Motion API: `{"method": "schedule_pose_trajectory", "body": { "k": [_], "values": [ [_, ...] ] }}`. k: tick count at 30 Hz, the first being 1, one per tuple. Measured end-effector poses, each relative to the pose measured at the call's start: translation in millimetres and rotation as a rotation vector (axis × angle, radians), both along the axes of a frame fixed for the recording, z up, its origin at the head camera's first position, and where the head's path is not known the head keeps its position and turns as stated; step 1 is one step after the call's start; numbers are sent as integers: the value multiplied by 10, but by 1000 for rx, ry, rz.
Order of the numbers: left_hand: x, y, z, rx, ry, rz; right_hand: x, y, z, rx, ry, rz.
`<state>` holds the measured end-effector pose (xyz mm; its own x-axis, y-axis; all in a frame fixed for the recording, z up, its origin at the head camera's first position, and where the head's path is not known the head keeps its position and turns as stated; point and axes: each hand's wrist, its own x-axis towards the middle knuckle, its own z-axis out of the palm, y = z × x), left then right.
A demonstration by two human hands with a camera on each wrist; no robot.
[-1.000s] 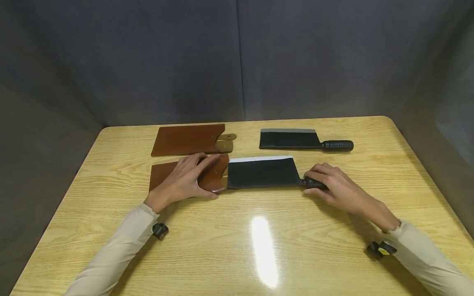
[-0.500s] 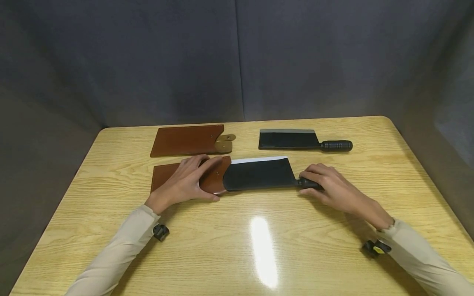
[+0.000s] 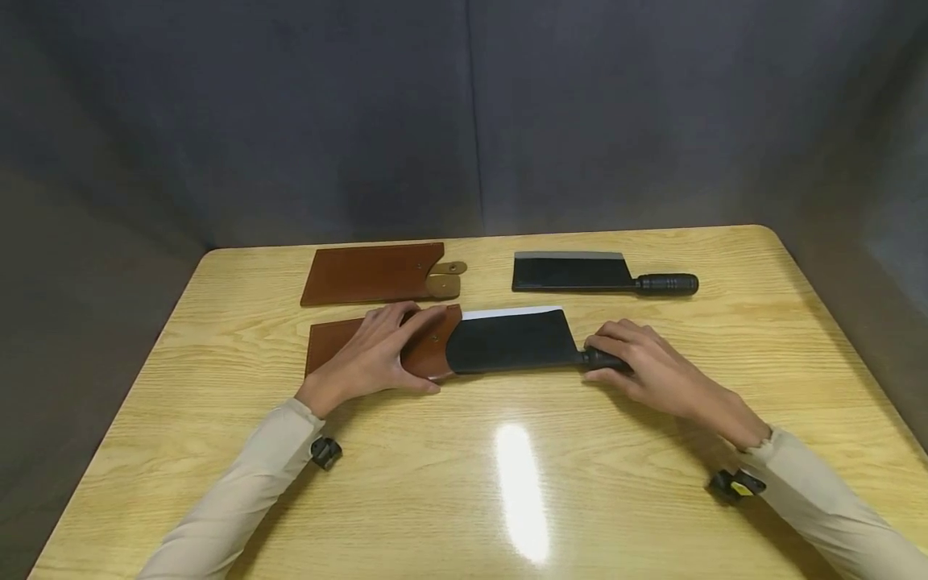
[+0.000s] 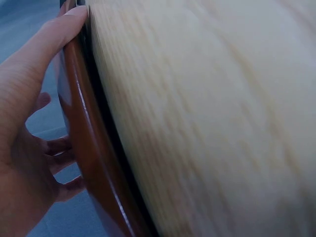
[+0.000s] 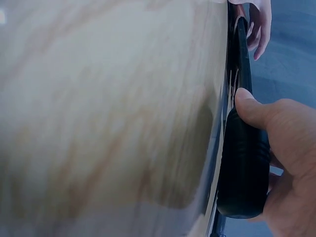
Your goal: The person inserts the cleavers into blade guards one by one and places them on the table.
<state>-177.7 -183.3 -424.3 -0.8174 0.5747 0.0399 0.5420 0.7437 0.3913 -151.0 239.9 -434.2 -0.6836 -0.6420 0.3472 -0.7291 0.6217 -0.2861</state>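
Note:
In the head view, a black-bladed cleaver (image 3: 513,341) with a bright edge lies partly inside a brown leather sheath (image 3: 432,346); the blade's left end is hidden under the curved mouth. My left hand (image 3: 373,356) grips the sheath across its width, thumb along the near edge and fingers at the far edge. In the left wrist view, the thumb (image 4: 69,27) lies on the rim of the sheath. My right hand (image 3: 648,362) holds the cleaver's black handle (image 5: 244,170), with the thumb near its blade end in the right wrist view.
Behind, toward the table's far edge, lie a second brown sheath (image 3: 370,274) with its tan strap (image 3: 445,286) unfastened and a second cleaver (image 3: 573,272), its handle pointing right. Dark grey curtains (image 3: 326,121) stand around the wooden table (image 3: 435,483).
The right hand has moved left with the cleaver, and the blade's left end has slid under the front of the sheath. The left hand keeps its hold, and the view has shifted slightly.

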Motion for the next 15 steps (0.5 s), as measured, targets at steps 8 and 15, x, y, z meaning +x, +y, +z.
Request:
{"method": "schedule_pose_trajectory", "body": {
  "k": [8,15],
  "values": [
    [-4,56,4,11,8,-25,2,7,14,2,-10,18],
    [-8,87,-1,17,13,-42,6,-25,16,8,-23,21]
  ]
}}
